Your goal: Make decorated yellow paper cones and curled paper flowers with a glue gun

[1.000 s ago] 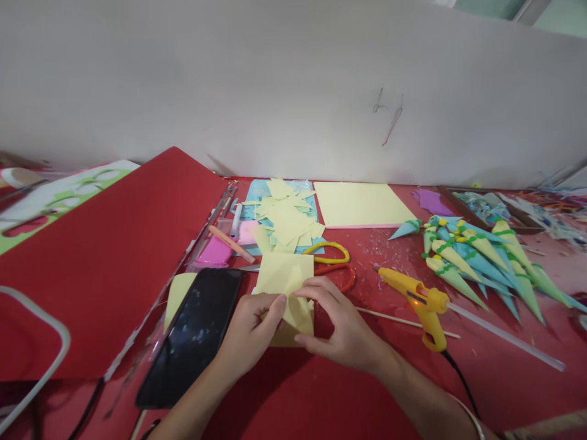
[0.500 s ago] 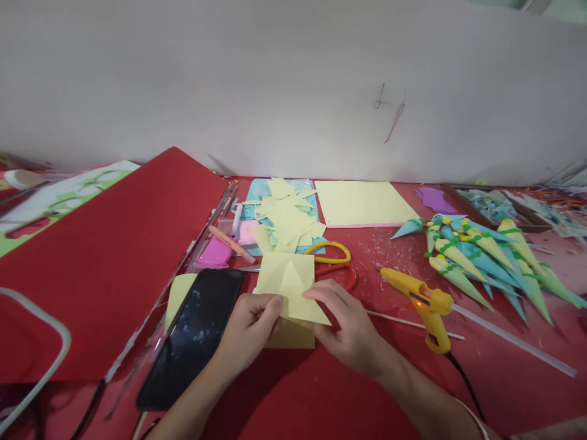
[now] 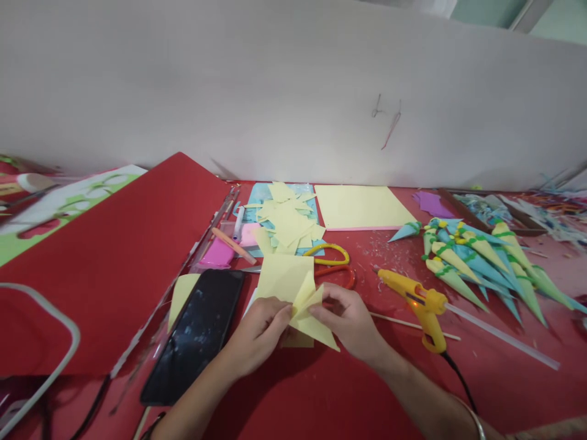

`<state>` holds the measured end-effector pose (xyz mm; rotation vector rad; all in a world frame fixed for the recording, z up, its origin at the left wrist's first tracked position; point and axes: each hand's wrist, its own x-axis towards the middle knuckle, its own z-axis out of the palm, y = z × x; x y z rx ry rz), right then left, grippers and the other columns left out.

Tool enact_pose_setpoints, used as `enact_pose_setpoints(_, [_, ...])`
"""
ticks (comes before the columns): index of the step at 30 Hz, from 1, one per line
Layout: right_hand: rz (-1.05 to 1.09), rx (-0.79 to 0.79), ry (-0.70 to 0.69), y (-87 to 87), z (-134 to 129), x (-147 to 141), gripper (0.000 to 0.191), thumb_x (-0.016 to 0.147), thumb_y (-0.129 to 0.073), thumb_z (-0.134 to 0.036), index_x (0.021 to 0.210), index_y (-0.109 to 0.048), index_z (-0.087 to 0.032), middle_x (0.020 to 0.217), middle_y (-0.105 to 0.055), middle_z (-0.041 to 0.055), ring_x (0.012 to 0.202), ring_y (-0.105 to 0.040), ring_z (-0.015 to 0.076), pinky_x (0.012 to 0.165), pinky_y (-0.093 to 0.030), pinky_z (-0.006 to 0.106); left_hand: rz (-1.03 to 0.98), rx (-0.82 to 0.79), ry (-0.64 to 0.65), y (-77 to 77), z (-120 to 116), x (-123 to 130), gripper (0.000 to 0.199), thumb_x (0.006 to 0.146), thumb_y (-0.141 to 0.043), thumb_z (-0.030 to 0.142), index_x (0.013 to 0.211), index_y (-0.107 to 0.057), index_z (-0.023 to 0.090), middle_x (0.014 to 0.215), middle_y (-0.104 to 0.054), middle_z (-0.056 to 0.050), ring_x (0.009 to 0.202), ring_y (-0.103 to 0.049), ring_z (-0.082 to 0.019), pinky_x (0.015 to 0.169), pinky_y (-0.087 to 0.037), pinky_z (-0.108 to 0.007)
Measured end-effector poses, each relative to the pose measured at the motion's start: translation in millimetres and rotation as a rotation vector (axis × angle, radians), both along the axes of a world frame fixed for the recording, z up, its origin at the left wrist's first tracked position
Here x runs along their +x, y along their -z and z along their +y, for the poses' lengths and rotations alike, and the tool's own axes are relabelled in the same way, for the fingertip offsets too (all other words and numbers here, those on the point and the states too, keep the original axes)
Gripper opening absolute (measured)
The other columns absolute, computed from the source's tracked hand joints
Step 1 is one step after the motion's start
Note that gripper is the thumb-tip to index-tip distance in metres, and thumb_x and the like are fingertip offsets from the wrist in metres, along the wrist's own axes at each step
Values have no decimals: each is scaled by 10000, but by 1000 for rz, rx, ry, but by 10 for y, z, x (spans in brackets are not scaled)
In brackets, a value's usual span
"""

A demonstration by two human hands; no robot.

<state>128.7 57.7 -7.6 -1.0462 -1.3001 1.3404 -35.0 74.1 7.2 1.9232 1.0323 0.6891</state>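
Between my hands is a piece of pale yellow paper (image 3: 316, 324), partly folded, with one flap lifted and a pointed corner hanging toward me. My left hand (image 3: 263, 330) pinches its left end between thumb and fingers. On the other side my right hand (image 3: 346, 318) grips the raised flap with thumb and forefinger. Beneath it, a rectangular yellow sheet (image 3: 284, 275) lies on the red table (image 3: 293, 397). Scissors with a yellow and a red handle loop (image 3: 337, 250) lie just beyond, their blades partly covered by the paper.
A yellow glue gun (image 3: 413, 293) with a glowing light and a clear stick lies at right, beside a pile of yellow and blue paper cones (image 3: 481, 256). Paper scraps (image 3: 288, 220) lie ahead. A black phone (image 3: 195, 336) and a large red board (image 3: 114, 263) are at left.
The folded paper now has a flap raised up, where it lay flatter before. My right hand has shifted slightly right and pinches the flap. The view has tilted a little.
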Motion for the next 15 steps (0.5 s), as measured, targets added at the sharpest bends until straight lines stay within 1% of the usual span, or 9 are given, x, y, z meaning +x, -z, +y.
enact_pose_setpoints(3, [1,-47,36,7,-8,0,208,729,-626,-364,688,-580,-165,689,-588,9,637,-555,126,594,-455,237,26,77,38,15,25,6,416,865,-299,315,484,-387,174,451,-430,36,449,-399,-85,476,-294,-202])
enact_pose_setpoints(5, [-5,-68,45,9,-10,1,200,735,-618,-361,704,-567,-169,679,-593,3,623,-559,124,575,-455,232,56,71,36,34,36,11,417,863,-327,348,487,-381,175,442,-392,48,435,-376,-83,456,-270,-200])
enact_pose_setpoints(7, [0,-60,51,6,-9,-1,176,743,-610,-343,749,-551,-177,705,-606,1,650,-574,129,599,-464,236,78,44,18,50,39,17,422,864,-334,352,484,-384,175,432,-387,53,423,-382,-81,450,-272,-193])
enact_pose_setpoints(9, [17,-36,62,5,-8,-9,161,753,-600,-314,819,-524,-188,760,-615,5,701,-590,137,642,-475,246,76,14,17,58,36,22,431,872,-322,332,480,-401,172,424,-414,50,421,-408,-80,461,-295,-185])
enact_pose_setpoints(11, [38,-12,81,12,-9,-21,193,764,-587,-283,904,-483,-201,797,-609,9,731,-596,141,666,-480,255,71,-7,17,57,32,27,444,875,-318,320,468,-414,171,411,-433,46,415,-423,-79,470,-312,-180])
enact_pose_setpoints(15, [37,81,93,63,-25,-34,286,831,-496,-257,1093,-385,-231,805,-593,12,703,-599,139,632,-484,254,38,-70,-32,44,27,34,463,868,-336,336,445,-429,173,371,-446,41,390,-427,-80,456,-329,-177])
